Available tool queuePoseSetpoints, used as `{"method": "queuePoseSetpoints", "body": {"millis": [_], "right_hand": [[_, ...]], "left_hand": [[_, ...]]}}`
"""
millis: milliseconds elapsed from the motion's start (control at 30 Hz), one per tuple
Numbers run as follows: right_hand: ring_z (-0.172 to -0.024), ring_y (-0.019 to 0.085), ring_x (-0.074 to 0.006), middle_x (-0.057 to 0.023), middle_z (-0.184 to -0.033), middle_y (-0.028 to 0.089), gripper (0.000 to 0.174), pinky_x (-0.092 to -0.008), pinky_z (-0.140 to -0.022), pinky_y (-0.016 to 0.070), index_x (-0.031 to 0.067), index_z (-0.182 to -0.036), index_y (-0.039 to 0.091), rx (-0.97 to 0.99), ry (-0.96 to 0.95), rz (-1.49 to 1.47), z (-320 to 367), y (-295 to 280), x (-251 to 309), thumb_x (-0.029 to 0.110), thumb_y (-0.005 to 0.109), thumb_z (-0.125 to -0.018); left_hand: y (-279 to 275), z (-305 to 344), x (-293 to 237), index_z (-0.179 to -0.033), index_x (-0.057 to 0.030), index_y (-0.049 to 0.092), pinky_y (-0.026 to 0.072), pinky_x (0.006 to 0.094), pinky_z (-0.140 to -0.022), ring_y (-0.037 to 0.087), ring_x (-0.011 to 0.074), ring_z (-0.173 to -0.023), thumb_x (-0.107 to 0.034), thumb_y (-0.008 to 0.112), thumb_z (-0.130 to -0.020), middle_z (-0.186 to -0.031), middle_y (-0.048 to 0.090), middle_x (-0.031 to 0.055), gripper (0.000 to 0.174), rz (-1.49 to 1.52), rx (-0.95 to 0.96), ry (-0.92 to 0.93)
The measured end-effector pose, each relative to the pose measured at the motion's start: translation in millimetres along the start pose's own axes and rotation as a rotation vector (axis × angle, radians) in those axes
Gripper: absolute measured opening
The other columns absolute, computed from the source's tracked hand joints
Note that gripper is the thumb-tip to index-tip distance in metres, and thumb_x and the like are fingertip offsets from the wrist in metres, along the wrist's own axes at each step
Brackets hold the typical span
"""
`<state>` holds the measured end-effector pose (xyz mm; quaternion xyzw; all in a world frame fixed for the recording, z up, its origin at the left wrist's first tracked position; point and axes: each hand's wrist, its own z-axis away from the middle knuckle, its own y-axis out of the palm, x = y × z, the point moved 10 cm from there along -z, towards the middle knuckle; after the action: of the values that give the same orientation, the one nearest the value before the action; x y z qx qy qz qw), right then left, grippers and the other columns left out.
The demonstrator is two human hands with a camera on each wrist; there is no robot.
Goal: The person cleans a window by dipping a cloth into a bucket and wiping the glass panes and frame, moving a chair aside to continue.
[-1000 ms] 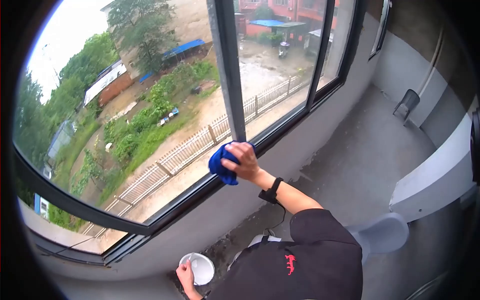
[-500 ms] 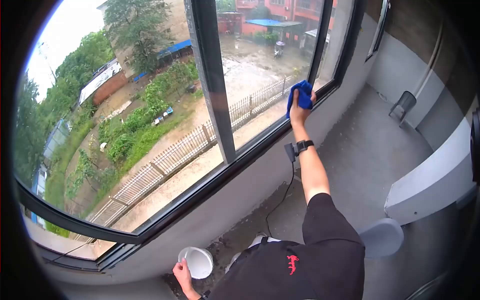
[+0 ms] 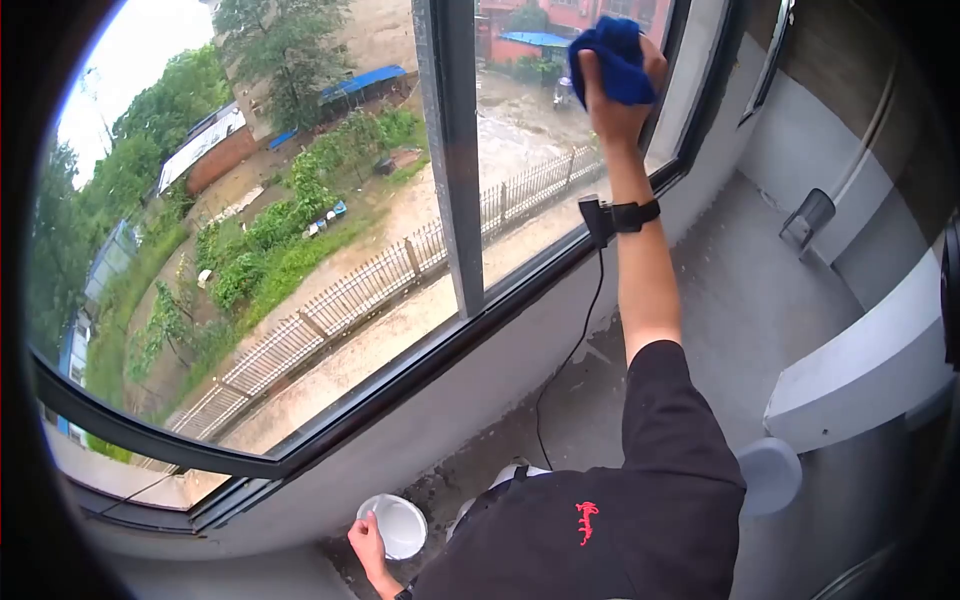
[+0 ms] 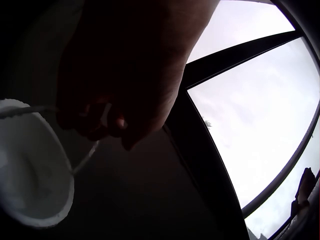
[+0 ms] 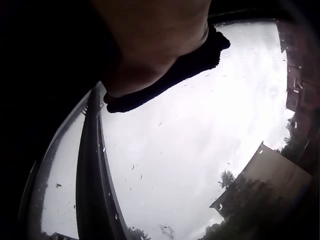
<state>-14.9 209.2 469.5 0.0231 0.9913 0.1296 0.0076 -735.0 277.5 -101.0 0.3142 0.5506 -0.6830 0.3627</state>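
Observation:
A bunched blue cloth (image 3: 614,62) lies over the upper right part of the window pane (image 3: 530,140). My right hand (image 3: 620,115) grips it from below, thumb on the left side and arm stretched far up. Against the bright sky, the right wrist view shows the cloth (image 5: 175,72) as a dark edge under the hand, with water drops on the glass. Low down, my left hand (image 3: 368,547) holds a white bucket (image 3: 416,530) by its thin handle (image 4: 87,157). Curled fingers wrap that handle in the left wrist view, and the bucket (image 4: 60,195) hangs tilted beside them.
A dark upright bar (image 3: 450,160) divides the window, and its sill track (image 3: 370,400) runs diagonally below. A cable (image 3: 570,370) hangs from the right wrist camera. Grey chairs stand on the floor, one far off (image 3: 812,215) and one (image 3: 770,478) by my right side.
My right hand has carried the cloth from the foot of the upright bar rightwards along the lower frame, then up the right pane. The left hand and bucket stay nearly in place.

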Motion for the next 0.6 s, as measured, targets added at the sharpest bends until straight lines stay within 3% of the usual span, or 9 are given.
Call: {"method": "queuePoseSetpoints", "body": {"millis": [67, 200, 267, 333, 433, 533, 567, 600], "right_hand": [[-0.117, 0.055, -0.0375, -0.0185, -0.126, 0.056, 0.078, -0.0499, -0.100, 0.0434, 0.0045, -0.131, 0.054, -0.027, -0.148, 0.007, 2.5, 6.7, 38.4, 0.048, 0.090, -0.076], [-0.115, 0.056, -0.0405, -0.0217, -0.129, 0.055, 0.086, -0.0501, -0.096, 0.0470, 0.0061, -0.135, 0.051, -0.007, -0.171, -0.001, 36.2, 5.9, 94.5, 0.053, 0.089, -0.074], [-0.125, 0.050, -0.0397, -0.0222, -0.137, 0.049, 0.086, -0.0504, -0.105, 0.0410, 0.0020, -0.141, 0.046, 0.064, -0.172, -0.103, 61.9, 6.9, 126.2, 0.049, 0.085, -0.081], [-0.123, 0.051, -0.0412, -0.0235, -0.137, 0.049, 0.087, -0.0514, -0.102, 0.0418, 0.0014, -0.141, 0.046, 0.125, -0.148, -0.097, 88.4, 3.2, 166.7, 0.050, 0.086, -0.080], [-0.119, 0.051, -0.0414, -0.0220, -0.135, 0.049, 0.089, -0.0533, -0.098, 0.0435, 0.0070, -0.135, 0.050, 0.178, -0.089, -0.202, 127.4, 2.1, 231.4, 0.041, 0.095, -0.066], [-0.119, 0.052, -0.0410, -0.0222, -0.135, 0.049, 0.084, -0.0539, -0.098, 0.0455, 0.0151, -0.136, 0.050, 0.221, -0.002, -0.235, 146.2, 9.0, 301.3, 0.049, 0.092, -0.071], [-0.125, 0.050, -0.0425, -0.0222, -0.142, 0.050, 0.073, -0.0565, -0.100, 0.0397, 0.0187, -0.135, 0.054, 0.175, 0.084, -0.244, 159.0, 15.9, 317.6, 0.053, 0.083, -0.078], [-0.126, 0.050, -0.0425, -0.0224, -0.142, 0.050, 0.072, -0.0572, -0.101, 0.0388, 0.0188, -0.135, 0.054, 0.149, 0.134, -0.256, 157.8, 19.0, 338.2, 0.052, 0.083, -0.078]], "left_hand": [[-7.6, -4.6, -1.0, -0.063, 0.0005, 0.044, 0.0316, 0.0346, -0.053, 0.035, 0.0104, -0.060, -0.030, 0.070, -0.099, -0.058, 0.040, -0.0001, 0.054, -0.024, -0.008, 0.024], [-20.9, -12.3, 0.2, -0.063, 0.0007, 0.044, 0.0322, 0.0354, -0.053, 0.035, 0.0106, -0.060, -0.030, 0.070, -0.099, -0.057, 0.040, 0.0002, 0.055, -0.030, -0.022, 0.019], [-26.7, -15.8, 0.5, -0.061, -0.0035, 0.046, 0.0325, 0.0308, -0.052, 0.037, 0.0079, -0.057, -0.031, 0.071, -0.100, -0.057, 0.043, -0.0025, 0.054, -0.024, -0.011, 0.057], [-32.6, -14.1, -8.4, -0.062, -0.0013, 0.044, 0.0326, 0.0334, -0.053, 0.036, 0.0093, -0.059, -0.030, 0.070, -0.100, -0.057, 0.042, -0.0011, 0.054, -0.034, -0.011, 0.061], [-38.3, -14.8, -13.1, -0.063, 0.0007, 0.043, 0.0329, 0.0359, -0.054, 0.035, 0.0108, -0.061, -0.030, 0.069, -0.100, -0.058, 0.041, 0.0002, 0.055, -0.038, -0.005, 0.057], [-44.6, -17.3, -12.6, -0.063, 0.0006, 0.044, 0.0332, 0.0357, -0.054, 0.035, 0.0110, -0.061, -0.030, 0.069, -0.100, -0.059, 0.040, -0.0001, 0.054, -0.037, 0.000, 0.069], [-45.9, -17.2, -12.6, -0.064, 0.0007, 0.044, 0.0334, 0.0355, -0.054, 0.035, 0.0112, -0.062, -0.030, 0.069, -0.100, -0.059, 0.040, -0.0002, 0.054, -0.040, -0.005, 0.084], [-46.3, -16.4, -11.9, -0.064, 0.0007, 0.044, 0.0334, 0.0355, -0.054, 0.035, 0.0112, -0.062, -0.030, 0.069, -0.100, -0.059, 0.040, -0.0002, 0.054, -0.040, -0.003, 0.086]]}}
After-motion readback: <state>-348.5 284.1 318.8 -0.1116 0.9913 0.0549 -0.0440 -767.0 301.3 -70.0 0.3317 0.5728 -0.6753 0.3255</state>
